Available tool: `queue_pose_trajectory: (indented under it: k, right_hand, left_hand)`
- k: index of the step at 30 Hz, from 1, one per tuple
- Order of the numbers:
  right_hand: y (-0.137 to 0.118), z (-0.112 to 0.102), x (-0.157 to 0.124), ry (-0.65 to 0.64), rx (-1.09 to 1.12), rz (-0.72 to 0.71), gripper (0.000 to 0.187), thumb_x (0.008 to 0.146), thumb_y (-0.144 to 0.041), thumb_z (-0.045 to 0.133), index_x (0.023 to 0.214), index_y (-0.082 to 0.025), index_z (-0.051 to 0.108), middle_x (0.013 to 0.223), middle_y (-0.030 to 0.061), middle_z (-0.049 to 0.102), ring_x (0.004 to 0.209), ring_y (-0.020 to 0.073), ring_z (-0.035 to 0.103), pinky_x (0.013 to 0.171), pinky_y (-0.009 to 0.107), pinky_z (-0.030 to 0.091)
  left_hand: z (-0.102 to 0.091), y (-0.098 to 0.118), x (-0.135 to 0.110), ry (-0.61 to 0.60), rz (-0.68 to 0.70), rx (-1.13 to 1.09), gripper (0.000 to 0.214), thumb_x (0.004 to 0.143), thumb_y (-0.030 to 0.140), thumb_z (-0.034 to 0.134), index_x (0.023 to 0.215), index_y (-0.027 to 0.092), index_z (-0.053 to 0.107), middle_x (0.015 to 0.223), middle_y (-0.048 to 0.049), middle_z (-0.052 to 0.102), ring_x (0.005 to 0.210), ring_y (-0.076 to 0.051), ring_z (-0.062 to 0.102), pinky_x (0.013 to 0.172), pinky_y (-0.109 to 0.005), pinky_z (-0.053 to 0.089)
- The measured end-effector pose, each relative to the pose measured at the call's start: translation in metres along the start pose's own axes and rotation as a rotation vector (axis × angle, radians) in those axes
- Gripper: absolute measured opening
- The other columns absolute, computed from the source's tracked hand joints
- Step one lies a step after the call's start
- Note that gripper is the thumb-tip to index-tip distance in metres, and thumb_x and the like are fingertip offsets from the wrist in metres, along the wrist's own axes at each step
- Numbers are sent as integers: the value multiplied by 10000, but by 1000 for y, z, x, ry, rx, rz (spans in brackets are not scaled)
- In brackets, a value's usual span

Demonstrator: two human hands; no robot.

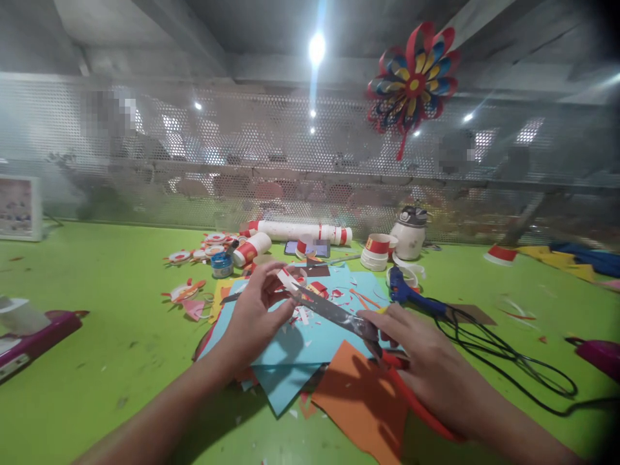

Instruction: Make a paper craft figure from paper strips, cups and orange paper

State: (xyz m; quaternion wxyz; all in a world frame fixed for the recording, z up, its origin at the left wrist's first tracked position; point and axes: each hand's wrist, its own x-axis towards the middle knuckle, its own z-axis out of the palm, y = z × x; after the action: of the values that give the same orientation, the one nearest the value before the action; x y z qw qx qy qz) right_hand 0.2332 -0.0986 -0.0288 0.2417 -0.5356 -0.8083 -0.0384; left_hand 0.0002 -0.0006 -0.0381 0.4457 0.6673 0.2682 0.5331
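My left hand (259, 307) is closed on a small white and red paper piece (287, 279), which sticks out past its fingertips. In my right hand (421, 349) are scissors (339, 314) with red handles. Their blades point left and meet the paper piece near my left fingers; I cannot tell whether they cut into it. Beneath both hands lie light blue paper sheets (310, 345) strewn with small red and white scraps. An orange sheet (361, 403) lies under the scissors' handles.
A blue glue gun (407, 290) with a coiled black cord lies at right. Paper cups (375, 252), a white bottle (409, 232) and a long white tube (300, 231) stand or lie behind. Left are a blue jar (222, 265) and a power strip (41, 339). A paper flower (414, 84) hangs above.
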Motion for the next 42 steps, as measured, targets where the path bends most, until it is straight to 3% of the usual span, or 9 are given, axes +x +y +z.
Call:
queue_pose_trajectory:
  k: [8,21,27,34,42]
  right_hand:
    - [0,13,-5,-2,-159,-2,423,803,-128,479,1222,-137,540,889,122,584,774,240,593,665,392,529]
    - [-2,7,-5,-27,-288,-15,441,786,-107,421,1195,-139,583,803,115,577,658,231,566,558,364,480]
    - [-1,8,-5,17,-315,-59,406,839,-135,392,1196,-109,584,780,115,569,634,217,544,537,330,447]
    - [-2,7,-2,57,-307,-94,383,886,-164,343,1156,-99,607,803,142,588,625,215,541,522,325,444]
    - [-5,5,-2,37,-281,-95,379,894,-157,330,1165,-109,590,809,135,597,646,212,565,523,310,457]
  left_hand:
    - [0,-6,-2,23,21,110,399,769,136,589,1129,201,432,1194,-90,586,1083,-190,580,978,-390,448]
    - [2,-6,-7,6,71,327,431,808,206,588,1215,237,446,1208,-74,578,1052,-196,589,948,-380,475]
    - [0,-7,-7,22,39,287,424,781,206,612,1184,227,483,1100,-62,618,942,-190,631,876,-371,506]
    - [0,-6,-5,-17,-4,221,422,804,218,608,1192,196,444,1144,-100,615,967,-197,624,856,-368,506]
    - [3,-6,-7,51,54,193,391,796,223,628,1146,205,455,1140,-80,625,1023,-196,604,864,-359,498]
